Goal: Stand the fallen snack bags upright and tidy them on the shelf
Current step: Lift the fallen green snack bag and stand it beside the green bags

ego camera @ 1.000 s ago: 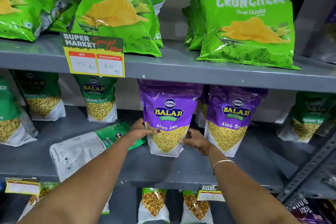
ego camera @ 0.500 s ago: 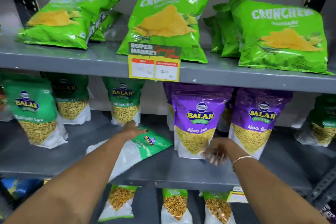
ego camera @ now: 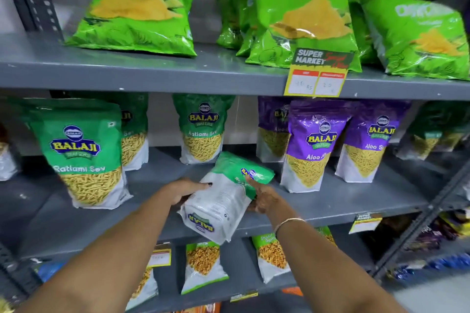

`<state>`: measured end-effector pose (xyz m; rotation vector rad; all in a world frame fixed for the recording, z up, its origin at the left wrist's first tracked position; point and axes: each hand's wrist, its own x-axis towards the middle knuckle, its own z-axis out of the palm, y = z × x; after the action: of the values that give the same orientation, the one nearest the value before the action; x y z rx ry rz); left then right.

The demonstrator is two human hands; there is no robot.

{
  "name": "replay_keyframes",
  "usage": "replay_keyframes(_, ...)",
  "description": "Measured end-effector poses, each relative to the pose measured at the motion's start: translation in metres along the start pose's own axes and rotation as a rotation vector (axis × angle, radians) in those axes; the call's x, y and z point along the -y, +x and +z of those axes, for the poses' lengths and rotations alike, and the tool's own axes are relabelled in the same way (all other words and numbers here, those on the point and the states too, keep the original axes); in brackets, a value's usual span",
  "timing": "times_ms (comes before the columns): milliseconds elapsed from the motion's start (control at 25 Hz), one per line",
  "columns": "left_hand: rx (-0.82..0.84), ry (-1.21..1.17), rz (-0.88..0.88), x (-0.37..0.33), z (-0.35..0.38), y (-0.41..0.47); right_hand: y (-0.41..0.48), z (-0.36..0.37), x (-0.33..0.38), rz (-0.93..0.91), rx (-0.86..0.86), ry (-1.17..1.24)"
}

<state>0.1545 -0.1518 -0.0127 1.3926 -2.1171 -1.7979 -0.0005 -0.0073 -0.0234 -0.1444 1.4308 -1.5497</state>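
On the middle shelf (ego camera: 356, 201), near its front edge, the fallen Ratlami Sev bag (ego camera: 223, 201) lies back-side up with its green top pointing toward the rear, and the left hand (ego camera: 184, 189) and right hand (ego camera: 263, 197) hold it from either side, fingers closed on its edges. Its white base juts past the shelf lip, so a loose hold on the slick film could let it slide off toward the lower shelf. Swinging it upright carelessly might also knock the standing purple Aloo Sev bag (ego camera: 311, 150) just to the right.
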Motion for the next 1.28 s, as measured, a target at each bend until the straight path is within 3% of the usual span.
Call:
replay_keyframes(200, 0.069, -0.059, 0.036, -0.005, -0.017, -0.019, -0.008, 0.023, 0.026, -0.192, -0.172, -0.102)
replay_keyframes(320, 0.015, -0.085, 0.126, -0.010, -0.028, -0.022, -0.014, 0.040, 0.052, -0.342, -0.086, -0.221)
replay_keyframes(560, -0.407, 0.064, 0.253, -0.001, -0.026, -0.009, 0.010, 0.065, 0.059, -0.619, -0.131, -0.466)
replay_keyframes(720, -0.536, -0.027, 0.252, 0.007, -0.011, -0.009, 0.019, 0.065, 0.043, -0.642, -0.121, -0.512)
replay_keyframes(880, -0.521, -0.052, 0.262, 0.006, 0.006, -0.014, 0.022, 0.043, 0.005, -0.587, -0.135, -0.725)
replay_keyframes(1040, -0.369, -0.113, 0.289, 0.016, 0.011, -0.007, 0.009, 0.035, -0.033, -0.486, 0.097, -0.798)
replay_keyframes(1200, -0.135, -0.215, 0.248, 0.005, 0.012, -0.033, 0.006, 0.050, -0.045, -0.484, 0.031, -0.776)
replay_keyframes(1280, -0.132, -0.220, 0.224, 0.006, 0.014, -0.034, 0.006, 0.057, -0.047, -0.479, -0.001, -0.775)
